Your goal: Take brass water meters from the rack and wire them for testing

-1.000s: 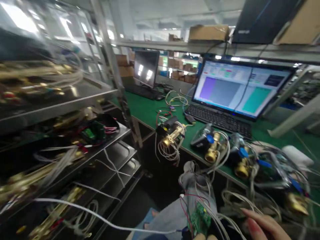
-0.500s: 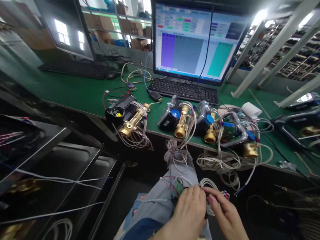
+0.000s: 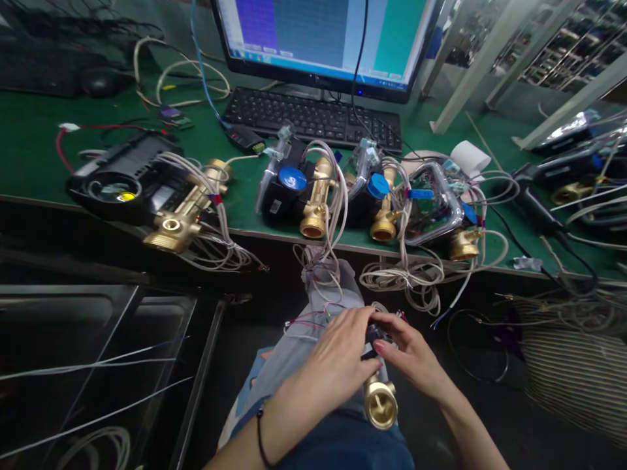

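Observation:
On my lap rests a brass-bodied meter (image 3: 381, 403) with a dark housing, its round threaded opening facing me. My left hand (image 3: 340, 349) lies over the housing's left side, fingers curled over its top and thumb low near the brass. From the other side my right hand (image 3: 411, 356) grips the same housing, thumb on its face and fingers bent over the far edge. Most of the housing is hidden under both hands. Thin red and white wires (image 3: 304, 322) come out beyond my left fingers.
Several similar meters, one of them a brass meter (image 3: 313, 225), line the green bench (image 3: 245, 219) edge, cables hanging down. Behind them are a keyboard (image 3: 313, 117) and a lit monitor (image 3: 313, 39). At left stands a metal rack (image 3: 206, 365) with loose wires; a ribbed round container (image 3: 578, 372) is at right.
The view has come closer to the bench and swung right. The meter's brass end shows below my hands now, and my right hand has closed in over the housing.

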`<state>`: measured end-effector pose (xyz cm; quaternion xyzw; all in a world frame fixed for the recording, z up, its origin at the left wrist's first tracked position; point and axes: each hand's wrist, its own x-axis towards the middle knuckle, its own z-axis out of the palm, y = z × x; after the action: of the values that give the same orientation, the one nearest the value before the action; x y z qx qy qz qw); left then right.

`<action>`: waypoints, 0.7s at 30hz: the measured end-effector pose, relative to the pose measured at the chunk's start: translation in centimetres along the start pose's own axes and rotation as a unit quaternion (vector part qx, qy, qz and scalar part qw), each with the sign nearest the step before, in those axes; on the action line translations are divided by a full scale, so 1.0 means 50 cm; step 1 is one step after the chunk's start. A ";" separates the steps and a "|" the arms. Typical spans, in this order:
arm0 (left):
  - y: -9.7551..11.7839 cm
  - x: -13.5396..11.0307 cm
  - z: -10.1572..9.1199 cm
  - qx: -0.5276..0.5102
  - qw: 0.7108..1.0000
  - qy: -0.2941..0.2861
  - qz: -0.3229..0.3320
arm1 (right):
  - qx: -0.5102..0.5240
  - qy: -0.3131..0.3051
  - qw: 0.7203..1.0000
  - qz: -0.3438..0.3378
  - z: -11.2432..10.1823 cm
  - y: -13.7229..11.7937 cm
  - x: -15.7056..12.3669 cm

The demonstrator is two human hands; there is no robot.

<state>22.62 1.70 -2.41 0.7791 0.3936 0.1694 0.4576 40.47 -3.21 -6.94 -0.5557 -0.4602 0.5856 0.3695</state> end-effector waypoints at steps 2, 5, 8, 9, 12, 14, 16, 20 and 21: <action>-0.017 -0.014 -0.002 0.017 1.000 -0.008 -0.008 | 0.014 -0.003 1.000 0.012 -0.005 -0.013 -0.004; -0.047 -0.035 0.011 0.025 1.000 -0.007 0.002 | 0.045 -0.016 0.998 0.029 -0.011 -0.026 -0.009; -0.071 -0.049 0.038 0.035 0.998 0.029 0.035 | 0.080 -0.023 0.996 0.030 -0.014 -0.028 -0.010; -0.076 -0.051 0.047 0.039 0.997 0.041 0.046 | 0.090 -0.023 0.995 0.027 -0.014 -0.028 -0.009; -0.089 -0.053 0.069 0.051 0.994 0.066 0.063 | 0.117 -0.024 0.993 0.024 -0.014 -0.027 -0.005; -0.094 -0.052 0.075 0.060 0.993 0.072 0.067 | 0.125 -0.028 0.991 0.032 -0.014 -0.028 -0.002; -0.096 -0.051 0.077 0.067 0.993 0.075 0.068 | 0.128 -0.031 0.990 0.044 -0.016 -0.031 -0.001; -0.092 -0.047 0.079 0.072 0.991 0.081 0.077 | 0.140 -0.039 0.988 0.058 -0.020 -0.032 0.000; -0.091 -0.046 0.080 0.074 0.991 0.084 0.079 | 0.143 -0.041 0.987 0.059 -0.022 -0.032 0.000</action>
<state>21.57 -1.16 -8.15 0.8224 0.3791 0.2407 0.3494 41.41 -2.57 -5.36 -0.4991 -0.3528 0.6885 0.3904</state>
